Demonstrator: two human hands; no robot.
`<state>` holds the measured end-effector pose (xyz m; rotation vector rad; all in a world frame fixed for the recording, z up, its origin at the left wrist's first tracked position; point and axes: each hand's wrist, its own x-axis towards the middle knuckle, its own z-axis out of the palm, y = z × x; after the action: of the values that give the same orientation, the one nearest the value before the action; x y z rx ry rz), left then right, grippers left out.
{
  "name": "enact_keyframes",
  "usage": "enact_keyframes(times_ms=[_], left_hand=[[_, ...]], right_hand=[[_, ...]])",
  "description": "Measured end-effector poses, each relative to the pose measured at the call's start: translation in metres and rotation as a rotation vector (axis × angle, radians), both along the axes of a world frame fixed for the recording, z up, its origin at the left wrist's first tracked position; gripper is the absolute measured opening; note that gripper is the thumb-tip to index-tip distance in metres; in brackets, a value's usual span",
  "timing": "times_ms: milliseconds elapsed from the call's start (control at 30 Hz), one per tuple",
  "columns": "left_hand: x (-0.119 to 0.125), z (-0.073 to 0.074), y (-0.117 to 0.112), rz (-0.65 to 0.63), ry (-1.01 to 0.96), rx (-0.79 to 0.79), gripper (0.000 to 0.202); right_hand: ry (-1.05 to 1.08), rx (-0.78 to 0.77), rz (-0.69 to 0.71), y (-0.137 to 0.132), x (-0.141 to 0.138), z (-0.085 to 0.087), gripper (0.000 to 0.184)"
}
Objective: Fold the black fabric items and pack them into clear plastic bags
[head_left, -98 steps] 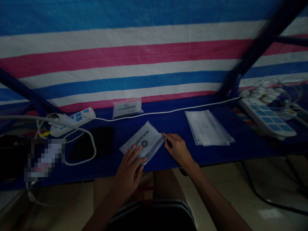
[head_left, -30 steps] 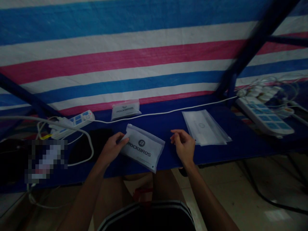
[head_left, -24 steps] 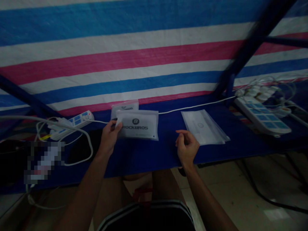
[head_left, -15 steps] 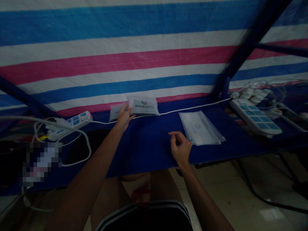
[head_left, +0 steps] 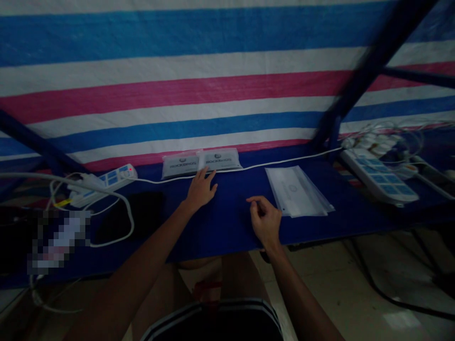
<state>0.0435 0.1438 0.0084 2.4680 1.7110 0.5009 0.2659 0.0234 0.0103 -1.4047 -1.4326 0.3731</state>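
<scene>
Two white ROCKBROS pouches lie side by side at the far edge of the blue table top (head_left: 220,222), the left pouch (head_left: 179,166) slightly overlapped by the right pouch (head_left: 220,159). My left hand (head_left: 201,190) rests on the table with its fingers spread, its fingertips just short of the right pouch. My right hand (head_left: 265,220) hovers near the table's front edge, fingers loosely curled and holding nothing. A stack of clear plastic bags (head_left: 296,192) lies just to its right.
A white power strip (head_left: 103,184) with tangled cables sits at the left, and a second strip (head_left: 377,173) at the right. A white cable (head_left: 270,163) runs behind the pouches. A black flat object (head_left: 130,217) lies left of my hands. A striped tarp hangs behind.
My left hand has carried the pouch to the far edge, set it beside the other pouch and let go, then drawn back toward me. My right hand has barely moved.
</scene>
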Motion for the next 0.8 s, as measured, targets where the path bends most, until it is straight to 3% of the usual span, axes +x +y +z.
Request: enact_keyframes(times_ms=[200, 333, 400, 567, 667, 800], left_hand=[[0.005, -0.002, 0.005, 0.062, 0.077, 0.012, 0.059], [0.012, 0.0, -0.01, 0.098, 0.09, 0.031, 0.059], [0.016, -0.002, -0.029, 0.084, 0.078, 0.048, 0.06], [0.013, -0.009, -0.098, -0.096, 0.069, 0.03, 0.056], [0.003, -0.01, -0.132, -0.09, 0.094, 0.024, 0.057], [-0.009, -0.009, -0.16, -0.073, 0.115, 0.038, 0.059]], right_hand=[[0.0, -0.035, 0.018, 0.001, 0.0, 0.0, 0.024], [-0.002, -0.046, 0.04, 0.002, 0.0, -0.002, 0.024], [-0.004, -0.052, 0.044, 0.002, 0.0, -0.003, 0.024], [-0.005, -0.08, 0.07, 0.003, 0.001, -0.004, 0.025], [-0.029, -0.105, 0.122, 0.003, 0.002, -0.004, 0.025], [-0.047, -0.111, 0.148, 0.003, 0.005, -0.005, 0.026]])
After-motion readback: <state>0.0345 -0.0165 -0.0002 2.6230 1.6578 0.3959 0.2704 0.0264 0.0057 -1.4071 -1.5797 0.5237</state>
